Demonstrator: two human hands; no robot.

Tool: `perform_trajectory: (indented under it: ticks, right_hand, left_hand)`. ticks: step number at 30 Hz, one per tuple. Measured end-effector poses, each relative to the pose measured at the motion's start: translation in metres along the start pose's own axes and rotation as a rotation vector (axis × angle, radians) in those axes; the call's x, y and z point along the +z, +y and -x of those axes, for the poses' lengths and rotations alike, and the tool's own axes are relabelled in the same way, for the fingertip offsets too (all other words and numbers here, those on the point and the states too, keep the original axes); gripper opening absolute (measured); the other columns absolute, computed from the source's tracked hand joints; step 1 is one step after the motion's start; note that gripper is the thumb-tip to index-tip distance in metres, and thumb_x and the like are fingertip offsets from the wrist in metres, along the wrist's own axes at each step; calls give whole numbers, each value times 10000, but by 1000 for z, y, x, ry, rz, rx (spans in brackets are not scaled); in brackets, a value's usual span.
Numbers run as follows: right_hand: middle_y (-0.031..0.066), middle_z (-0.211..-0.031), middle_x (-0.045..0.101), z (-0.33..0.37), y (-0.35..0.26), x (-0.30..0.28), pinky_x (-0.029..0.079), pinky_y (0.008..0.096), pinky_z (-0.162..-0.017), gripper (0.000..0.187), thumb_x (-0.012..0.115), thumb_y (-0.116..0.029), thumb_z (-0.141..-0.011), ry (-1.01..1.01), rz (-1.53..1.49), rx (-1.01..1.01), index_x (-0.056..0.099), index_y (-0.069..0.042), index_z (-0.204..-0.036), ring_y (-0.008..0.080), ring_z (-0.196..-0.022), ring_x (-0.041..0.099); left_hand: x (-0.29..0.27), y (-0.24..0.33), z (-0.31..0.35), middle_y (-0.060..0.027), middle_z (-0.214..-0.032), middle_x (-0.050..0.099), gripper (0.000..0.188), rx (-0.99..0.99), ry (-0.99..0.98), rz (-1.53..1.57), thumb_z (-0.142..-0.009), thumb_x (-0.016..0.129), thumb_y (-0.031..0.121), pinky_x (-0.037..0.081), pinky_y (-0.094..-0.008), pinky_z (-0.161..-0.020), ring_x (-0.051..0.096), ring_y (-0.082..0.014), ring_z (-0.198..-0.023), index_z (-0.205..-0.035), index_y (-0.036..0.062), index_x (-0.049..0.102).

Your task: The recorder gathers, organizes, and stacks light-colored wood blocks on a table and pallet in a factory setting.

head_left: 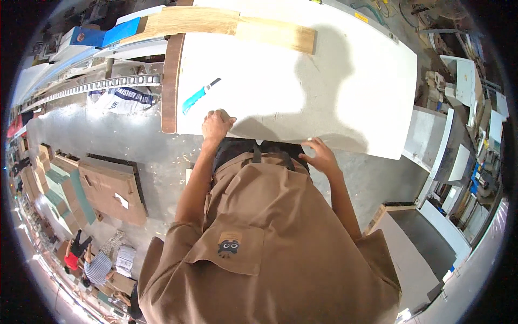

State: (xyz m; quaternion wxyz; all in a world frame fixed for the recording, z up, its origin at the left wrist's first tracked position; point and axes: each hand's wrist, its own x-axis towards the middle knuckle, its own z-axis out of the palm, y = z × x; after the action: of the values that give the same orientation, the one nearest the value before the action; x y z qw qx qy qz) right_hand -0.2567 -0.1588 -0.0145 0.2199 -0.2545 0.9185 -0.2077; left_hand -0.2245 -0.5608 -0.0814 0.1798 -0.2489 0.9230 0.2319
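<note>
Grey workshop floor (167, 183), white desk (259, 102), far end cut off — blue knife (194, 101) lying on it, near the left grip (217, 126). Can't tell if that's clamped — right grip (322, 156) at the edge, thumb and fingers apart.

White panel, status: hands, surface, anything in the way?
Left hand on near edge, fingers curled. Right hand at same edge. White panel lying flat. Possibly in the way: blue-handled knife, blade out, beyond left hand.

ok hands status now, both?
Left hand: curled at the white board's near edge, no held object visible; fully closed or not can't be told.
Right hand: loosely open by the same edge, no held object visible.
</note>
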Motion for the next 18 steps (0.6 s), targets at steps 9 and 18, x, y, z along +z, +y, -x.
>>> perform_trajectory:
  ticks: [9, 18]
  right_hand:
    - [149, -1273, 632, 36, 3, 39, 541, 427, -905, 481, 744, -406, -927, -8, -342, 573, 644, -99, -1283, 298, -1066, 678]
    - [152, -1293, 639, 61, -32, 67, 561, 429, -873, 451, 737, -324, -950, 23, -528, 677, 628, -80, -1313, 319, -1096, 675]
  left_hand:
    - [-48, 80, -103, -180, -1230, 620, 550, 448, 140, 104, -833, 784, 420, 482, -479, -991, 596, -364, -1163, -1179, 23, 628]
    - [-83, 166, -279, -163, -1546, 377, 1135, 567, 90, -472, -625, 910, 537, 238, -519, -1222, 295, -351, -1482, -1488, 24, 382]
